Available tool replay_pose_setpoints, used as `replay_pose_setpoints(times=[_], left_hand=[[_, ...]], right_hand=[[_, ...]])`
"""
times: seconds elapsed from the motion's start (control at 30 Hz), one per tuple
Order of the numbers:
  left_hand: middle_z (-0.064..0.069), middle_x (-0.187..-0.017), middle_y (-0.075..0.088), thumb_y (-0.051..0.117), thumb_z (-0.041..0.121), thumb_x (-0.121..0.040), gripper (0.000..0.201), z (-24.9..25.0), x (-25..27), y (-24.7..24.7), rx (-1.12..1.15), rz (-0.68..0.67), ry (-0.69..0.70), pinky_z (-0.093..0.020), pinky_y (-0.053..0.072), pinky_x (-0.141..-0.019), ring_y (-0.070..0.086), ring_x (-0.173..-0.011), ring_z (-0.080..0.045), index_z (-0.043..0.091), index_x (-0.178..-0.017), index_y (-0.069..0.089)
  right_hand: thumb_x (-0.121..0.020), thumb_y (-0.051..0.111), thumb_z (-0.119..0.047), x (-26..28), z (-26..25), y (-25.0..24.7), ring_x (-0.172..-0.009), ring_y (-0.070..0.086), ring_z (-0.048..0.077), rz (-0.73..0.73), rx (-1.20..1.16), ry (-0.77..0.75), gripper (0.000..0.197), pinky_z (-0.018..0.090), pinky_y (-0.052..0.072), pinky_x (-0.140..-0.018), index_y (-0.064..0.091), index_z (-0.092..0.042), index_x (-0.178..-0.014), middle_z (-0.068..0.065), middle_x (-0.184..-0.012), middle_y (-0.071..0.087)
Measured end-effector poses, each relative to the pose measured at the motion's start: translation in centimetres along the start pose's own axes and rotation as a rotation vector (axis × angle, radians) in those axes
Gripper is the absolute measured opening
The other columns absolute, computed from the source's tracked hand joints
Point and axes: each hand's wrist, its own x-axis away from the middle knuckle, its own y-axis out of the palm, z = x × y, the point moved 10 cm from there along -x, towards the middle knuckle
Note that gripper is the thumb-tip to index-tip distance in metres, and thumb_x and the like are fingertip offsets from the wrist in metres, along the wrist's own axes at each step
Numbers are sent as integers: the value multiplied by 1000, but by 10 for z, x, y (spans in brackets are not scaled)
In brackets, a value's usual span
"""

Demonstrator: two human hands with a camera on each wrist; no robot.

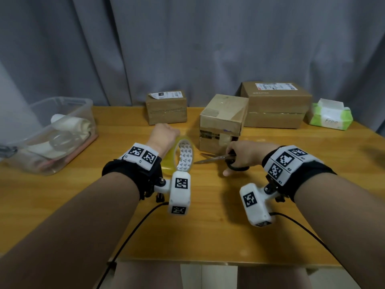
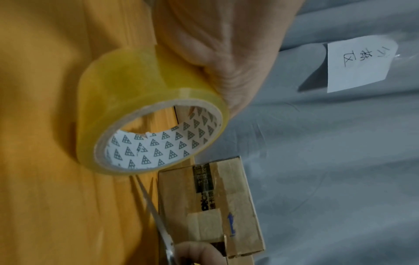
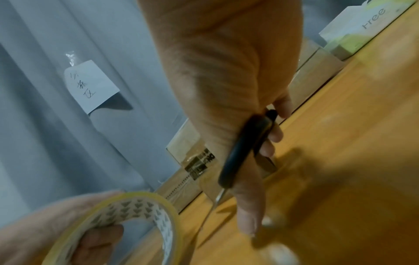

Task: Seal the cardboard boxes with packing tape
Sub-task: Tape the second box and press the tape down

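Note:
My left hand (image 1: 164, 136) grips a roll of clear yellowish packing tape (image 1: 179, 156) on edge, just above the table; its white core with a triangle print shows in the left wrist view (image 2: 149, 129). A finger of that hand curls inside the roll (image 3: 97, 240). My right hand (image 1: 245, 155) holds black-handled scissors (image 1: 216, 158), blades pointing left toward the roll (image 3: 244, 148). A small cardboard box (image 1: 223, 119) patched with tape stands just behind both hands (image 2: 217, 206). Two more boxes sit at the back: a small one (image 1: 166, 107) and a large one (image 1: 275, 103).
A clear plastic bin (image 1: 52, 132) with rolled items sits at the table's left. A green and white tissue pack (image 1: 330, 117) lies at the back right. A grey curtain (image 1: 187, 49) hangs behind, with a paper note (image 2: 360, 64) pinned on it. Camera cables trail over the wooden table (image 1: 208, 226).

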Motion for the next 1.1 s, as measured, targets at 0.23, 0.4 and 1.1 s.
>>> replay_pose_setpoints(times=[0.23, 0.4, 1.1], left_hand=[[-14, -86, 65, 54, 13, -91, 17, 13, -6, 3, -94, 22, 110, -36, 53, -76, 58, -73, -24, 0, -96, 65], [-11, -90, 66, 54, 13, -92, 12, 26, -19, 4, -216, 50, 211, -36, 52, -82, 61, -88, -26, 8, -84, 62], [2, -83, 63, 56, 14, -93, 11, 22, -35, 4, -149, -30, 282, -17, 39, -61, 55, -75, -9, 7, -88, 64]], right_hand=[[-87, 67, -30, 5, -6, -6, -111, 55, 23, 129, 65, -86, 47, 27, 47, -82, 54, -18, -131, 0, -126, 57], [-97, 49, -31, 34, -33, -98, -90, 58, 22, 812, 67, -188, 25, 33, 49, -73, 67, -15, -102, 3, -97, 63], [-103, 31, -41, -41, -35, -83, -146, 20, 17, 531, 161, -265, 52, 39, 14, -119, 23, -25, -152, -4, -158, 23]])
